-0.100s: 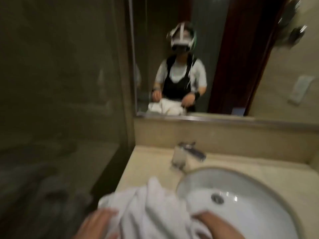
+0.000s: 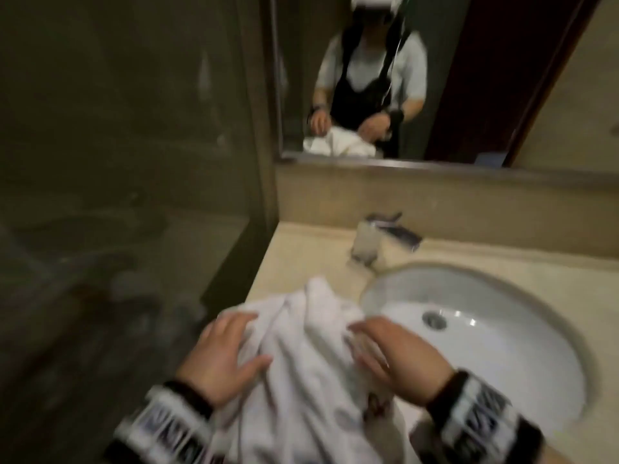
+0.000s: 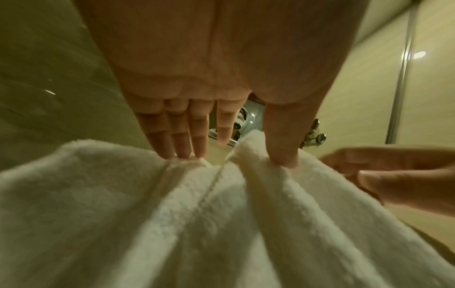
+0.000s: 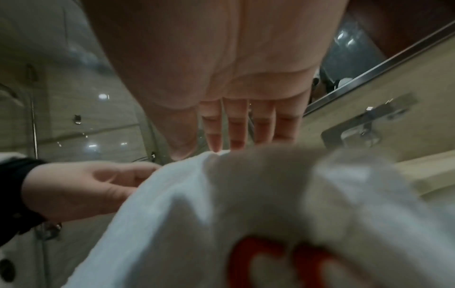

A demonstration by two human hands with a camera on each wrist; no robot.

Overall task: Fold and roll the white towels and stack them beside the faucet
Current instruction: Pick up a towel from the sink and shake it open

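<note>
White towel [image 2: 301,346] bunched under both flat, spread hands, left hand [image 2: 224,356] at 9 o'clock, right hand [image 2: 395,353] at 3; long axis 12–6, faucet [image 2: 378,239] at 1.

Light: dim, warm indoor.
Blur: motion smear throughout the head view.
Glare: small ceiling reflections at 9 o'clock, right wrist view.
Edges: wide-angle stretching.

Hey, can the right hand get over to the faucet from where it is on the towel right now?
Probably yes. The right hand lies open on the towel, and only bare counter and sink rim lie between it and the faucet.
</note>
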